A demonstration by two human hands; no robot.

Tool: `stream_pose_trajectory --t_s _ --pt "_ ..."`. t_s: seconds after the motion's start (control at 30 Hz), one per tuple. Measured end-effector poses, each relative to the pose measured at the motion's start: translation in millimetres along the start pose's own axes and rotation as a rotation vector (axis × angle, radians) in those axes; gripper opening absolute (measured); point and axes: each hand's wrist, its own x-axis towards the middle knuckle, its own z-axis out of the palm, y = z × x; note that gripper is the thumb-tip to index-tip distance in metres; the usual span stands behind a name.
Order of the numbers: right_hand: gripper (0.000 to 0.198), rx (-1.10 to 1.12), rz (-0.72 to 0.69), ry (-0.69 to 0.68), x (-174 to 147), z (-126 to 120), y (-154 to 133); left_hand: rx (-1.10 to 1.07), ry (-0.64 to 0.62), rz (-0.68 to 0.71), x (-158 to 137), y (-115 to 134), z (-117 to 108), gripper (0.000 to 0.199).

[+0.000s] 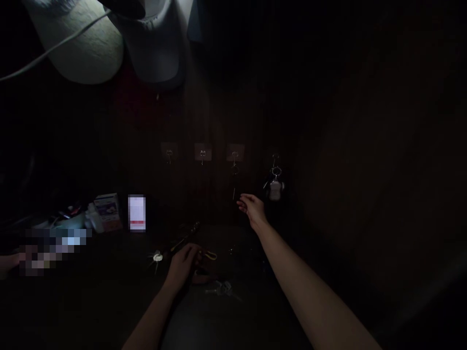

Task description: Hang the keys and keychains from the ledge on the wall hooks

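Observation:
The scene is very dark. My right hand [251, 208] is raised near the wall, fingers loosely bent and a little apart, with nothing visible in it. Just left of its fingertips a thin key [234, 193] hangs from a ring on the third adhesive hook [235, 153]. Low over the table, my left hand [185, 257] has its fingers curled down around a cord with a yellow loop [210, 255], which sticks out by the fingertips. Left of that hand lies a bunch of keys [157, 257]. Another key bunch [223, 288] with a brown fob [201, 277] lies in front.
A keychain with a pale figure [275, 188] hangs on the rightmost hook. Two more hooks [203, 153] sit to the left. Caps [156, 53] and a white cable [65, 44] hang above. A lit phone [136, 213], a small box [108, 212] and another person's hand [10, 262] are at left.

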Motion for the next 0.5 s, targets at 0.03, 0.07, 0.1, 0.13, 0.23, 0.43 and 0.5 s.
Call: stream_pose_trajectory --t_s 0.03,0.07,0.1,0.13,0.23,0.43,0.5 --pt "0.006 -0.014 0.007 -0.004 -3.2 -4.9 3.2 0.009 0.004 0.004 -0.1 0.3 -0.1 0.038" --pt "0.006 -0.029 0.013 -0.008 -6.5 -9.9 6.1 0.014 0.004 0.005 0.0 0.1 -0.1 0.038" --pt "0.007 -0.044 0.018 -0.012 -9.8 -15.2 8.6 0.015 0.002 0.003 0.2 -0.6 0.1 0.039" --pt "0.007 -0.061 0.022 -0.017 -13.2 -20.7 10.8 0.013 -0.001 0.001 0.5 -1.5 0.3 0.039" --pt "0.010 -0.113 0.031 -0.029 -23.5 -38.2 15.8 0.012 0.004 -0.001 1.3 -3.7 1.1 0.040" --pt "0.011 -0.218 0.057 -0.037 -43.6 -74.3 21.7 0.063 0.002 0.030 -1.4 2.9 0.7 0.038" --pt "0.012 -0.256 0.051 -0.039 -48.5 -84.0 23.4 0.080 0.007 0.033 -2.9 5.9 0.5 0.037"
